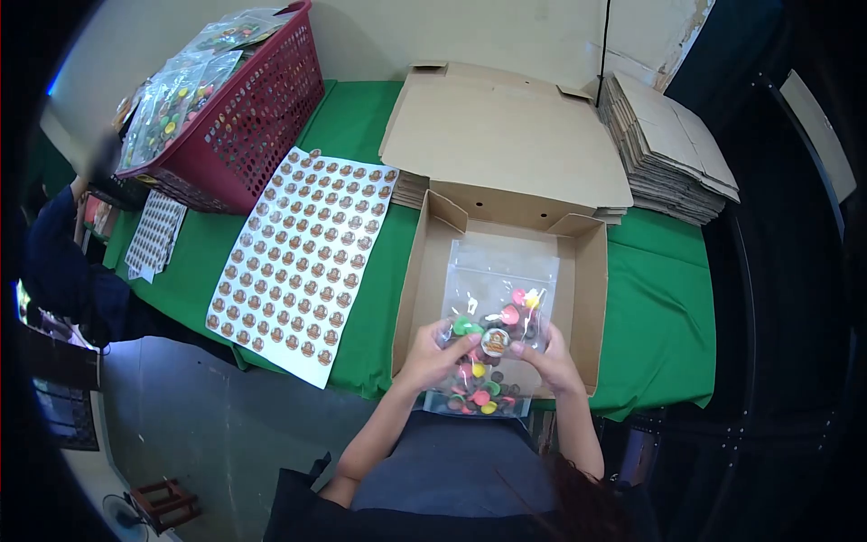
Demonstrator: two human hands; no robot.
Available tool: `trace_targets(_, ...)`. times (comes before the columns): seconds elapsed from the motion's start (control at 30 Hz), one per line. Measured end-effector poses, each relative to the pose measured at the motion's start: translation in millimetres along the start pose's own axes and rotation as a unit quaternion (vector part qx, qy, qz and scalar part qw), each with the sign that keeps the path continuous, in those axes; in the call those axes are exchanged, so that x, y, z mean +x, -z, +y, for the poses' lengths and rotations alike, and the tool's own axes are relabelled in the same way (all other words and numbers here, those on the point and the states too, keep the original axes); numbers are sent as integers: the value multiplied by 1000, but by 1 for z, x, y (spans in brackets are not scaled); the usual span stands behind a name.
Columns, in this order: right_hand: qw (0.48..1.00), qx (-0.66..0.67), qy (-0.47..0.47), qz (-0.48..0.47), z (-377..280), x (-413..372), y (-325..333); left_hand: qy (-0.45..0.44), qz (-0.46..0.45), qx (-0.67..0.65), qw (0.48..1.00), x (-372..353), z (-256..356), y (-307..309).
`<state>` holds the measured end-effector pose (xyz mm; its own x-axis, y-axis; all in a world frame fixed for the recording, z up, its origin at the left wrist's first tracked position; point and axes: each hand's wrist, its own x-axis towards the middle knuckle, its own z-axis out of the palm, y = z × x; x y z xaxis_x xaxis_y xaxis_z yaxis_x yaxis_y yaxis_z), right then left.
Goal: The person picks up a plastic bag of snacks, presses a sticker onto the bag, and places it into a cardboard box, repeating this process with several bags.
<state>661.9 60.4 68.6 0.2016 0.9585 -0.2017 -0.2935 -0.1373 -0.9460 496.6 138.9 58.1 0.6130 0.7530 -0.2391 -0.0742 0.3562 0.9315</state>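
Both hands grip a clear zip plastic bag of small round pink, yellow, green and brown pieces. My left hand is closed on its left side, my right hand on its right side, with both thumbs beside a round label sticker on the bag's front. The bag is held over the front of an open cardboard box, whose lid is folded back. Left of the box lies a white sheet of round stickers.
A maroon plastic basket heaped with filled bags stands at the back left. Flattened cardboard boxes are stacked at the back right. A smaller sticker sheet lies near another person's dark sleeve. Green cloth covers the table.
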Motion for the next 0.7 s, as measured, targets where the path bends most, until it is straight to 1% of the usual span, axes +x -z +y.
trace_targets(0.03,998,60,-18,2,-10,1,-5,3,-19,-11,1000,0,-5,-2)
trace_targets(0.07,998,62,-14,0,-12,4,-4,0,-19,-6,1000,-2,-4,-5)
trace_targets(0.13,999,-41,-6,-29,-15,6,-2,-13,-19,-19,1000,-3,0,-9)
trace_targets(0.17,999,-31,-4,-29,-13,6,0,0,-32,-27,999,-4,1,-7)
trace_targets(0.2,999,-30,1,-31,-14,5,4,-5,-32,-23,999,-4,2,-6)
trace_targets(0.27,994,14,-85,-61,-16,4,12,55,-49,-76,994,-4,0,-3)
trace_targets(0.33,995,21,-72,-62,-12,3,11,49,-41,-48,997,0,1,-1)
trace_targets(0.4,998,-10,-37,-43,-17,1,7,-22,9,-50,998,7,12,2)
trace_targets(0.43,998,-9,-40,-53,-16,1,5,-64,22,-8,998,14,18,7)
trace_targets(0.47,997,-12,-39,-61,-14,1,3,-70,28,-9,997,19,26,7)
trace_targets(0.53,993,-38,-43,-105,-7,2,2,-60,15,37,997,28,40,2)
trace_targets(0.57,993,-20,-15,-119,-4,3,3,-43,15,45,998,32,42,-2)
trace_targets(0.6,992,-20,-14,-123,-7,7,10,-45,19,46,998,32,42,-5)
trace_targets(0.67,986,-3,-62,-154,-15,20,29,-17,4,46,999,31,40,-10)
trace_targets(0.7,995,-1,9,-100,-14,26,29,-7,-7,36,999,32,35,-9)
